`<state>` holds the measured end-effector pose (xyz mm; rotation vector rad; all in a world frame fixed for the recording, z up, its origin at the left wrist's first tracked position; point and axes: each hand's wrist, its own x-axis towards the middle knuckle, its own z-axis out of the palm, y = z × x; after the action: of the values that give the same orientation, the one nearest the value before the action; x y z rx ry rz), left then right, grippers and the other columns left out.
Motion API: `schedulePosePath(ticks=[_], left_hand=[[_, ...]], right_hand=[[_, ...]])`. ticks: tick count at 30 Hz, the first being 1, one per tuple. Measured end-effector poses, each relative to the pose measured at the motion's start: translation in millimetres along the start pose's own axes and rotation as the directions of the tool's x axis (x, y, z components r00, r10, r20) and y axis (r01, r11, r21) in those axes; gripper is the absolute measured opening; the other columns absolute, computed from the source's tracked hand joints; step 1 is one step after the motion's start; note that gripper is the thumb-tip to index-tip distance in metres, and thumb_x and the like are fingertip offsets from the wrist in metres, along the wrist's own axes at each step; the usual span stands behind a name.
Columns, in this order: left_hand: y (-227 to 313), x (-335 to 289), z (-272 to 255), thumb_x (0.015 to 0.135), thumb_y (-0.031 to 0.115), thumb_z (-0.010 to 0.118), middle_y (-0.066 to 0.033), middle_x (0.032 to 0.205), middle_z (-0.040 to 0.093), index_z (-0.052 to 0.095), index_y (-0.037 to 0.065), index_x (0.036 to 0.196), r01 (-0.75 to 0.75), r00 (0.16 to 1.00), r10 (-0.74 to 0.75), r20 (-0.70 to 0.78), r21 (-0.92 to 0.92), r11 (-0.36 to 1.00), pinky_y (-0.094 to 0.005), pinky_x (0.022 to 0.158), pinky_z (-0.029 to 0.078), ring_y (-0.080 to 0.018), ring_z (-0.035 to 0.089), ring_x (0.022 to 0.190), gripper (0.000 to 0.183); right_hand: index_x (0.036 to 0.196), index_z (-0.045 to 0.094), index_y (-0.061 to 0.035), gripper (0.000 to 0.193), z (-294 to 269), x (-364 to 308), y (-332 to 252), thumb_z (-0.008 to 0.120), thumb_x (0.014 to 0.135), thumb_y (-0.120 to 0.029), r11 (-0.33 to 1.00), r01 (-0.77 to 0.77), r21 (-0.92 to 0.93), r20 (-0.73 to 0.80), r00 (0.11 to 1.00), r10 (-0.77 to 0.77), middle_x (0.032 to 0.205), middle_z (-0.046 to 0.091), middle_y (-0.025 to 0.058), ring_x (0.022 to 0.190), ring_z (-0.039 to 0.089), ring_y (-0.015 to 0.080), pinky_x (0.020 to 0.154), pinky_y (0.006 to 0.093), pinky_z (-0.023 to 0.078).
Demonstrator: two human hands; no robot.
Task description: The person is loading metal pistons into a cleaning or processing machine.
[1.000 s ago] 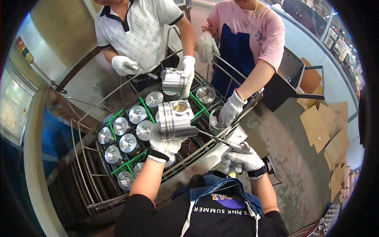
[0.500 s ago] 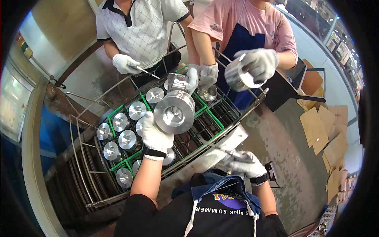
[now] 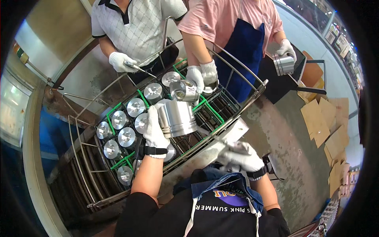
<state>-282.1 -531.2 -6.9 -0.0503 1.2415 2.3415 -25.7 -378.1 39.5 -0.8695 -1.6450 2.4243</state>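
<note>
My left hand (image 3: 154,132), in a white knit glove, grips a large silver piston (image 3: 177,117) above the basket. The piston lies on its side, its grooved end toward me. To the lower right, my right hand (image 3: 245,158), also gloved and somewhat blurred, is closed round a slim tool (image 3: 213,136). Its thin shaft points toward the piston's grooved end; blur hides the tip's exact kind and whether it touches. Below my left hand, several pistons (image 3: 127,137) stand in the basket (image 3: 216,114), a wire one with green-wrapped dividers.
Across the basket, one person's gloved hand (image 3: 120,62) holds a thin tool, and another piston (image 3: 185,91) is held near mine. A second person's hand (image 3: 287,50) carries a piston (image 3: 283,65) at the right. Flattened cardboard (image 3: 331,130) lies on the floor. A metal rail (image 3: 237,69) rims the basket.
The piston in my left hand has turned from crown facing up to side-on. My right hand's tool has shifted slightly. The far-right person's piston has moved away to the right.
</note>
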Motion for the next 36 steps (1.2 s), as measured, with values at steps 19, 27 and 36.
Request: schedulePosePath(ticks=[19, 27, 36], left_hand=[[-56.7, 29.8, 27.0, 0.083, -0.007, 0.058, -0.0083, 0.107, 0.066, 0.057, 0.002, 0.123, 0.061, 0.981, -0.109, 0.161, 0.281, 0.958, -0.0290, 0.077, 0.055, -0.0163, 0.064, 0.089, 0.041], [-144.2, 75.2, 55.9, 0.086, -0.003, 0.060, -0.0054, 0.100, 0.070, 0.065, 0.005, 0.109, 0.256, 0.849, -0.303, 0.434, 0.165, 0.953, -0.0283, 0.071, 0.057, -0.0157, 0.067, 0.082, 0.025], [-177.4, 84.3, 41.9, 0.072, -0.010, 0.050, -0.0021, 0.093, 0.069, 0.066, 0.004, 0.104, 0.256, 0.778, -0.414, 0.473, 0.362, 0.896, -0.0252, 0.073, 0.052, -0.0136, 0.065, 0.080, 0.039]], right_hand=[[0.099, 0.064, 0.0004, 0.021, -57.8, -19.8, 62.8, 0.073, 0.086, -0.013, 0.991, 0.091, 0.100, -0.168, 0.983, -0.073, 0.107, 0.069, 0.0081, 0.085, 0.062, 0.0104, 0.073, 0.0259, 0.051], [0.105, 0.071, -0.0065, 0.029, -72.3, -41.1, 64.8, 0.077, 0.084, -0.026, 0.998, -0.009, 0.056, -0.322, 0.946, 0.027, 0.085, 0.069, 0.0024, 0.073, 0.060, 0.0088, 0.064, 0.0236, 0.048], [0.097, 0.069, -0.0096, 0.037, -83.3, -21.0, 67.3, 0.072, 0.081, -0.043, 0.823, -0.143, -0.549, -0.402, 0.909, -0.110, 0.079, 0.065, 0.0072, 0.074, 0.060, 0.0177, 0.072, 0.0293, 0.050]])
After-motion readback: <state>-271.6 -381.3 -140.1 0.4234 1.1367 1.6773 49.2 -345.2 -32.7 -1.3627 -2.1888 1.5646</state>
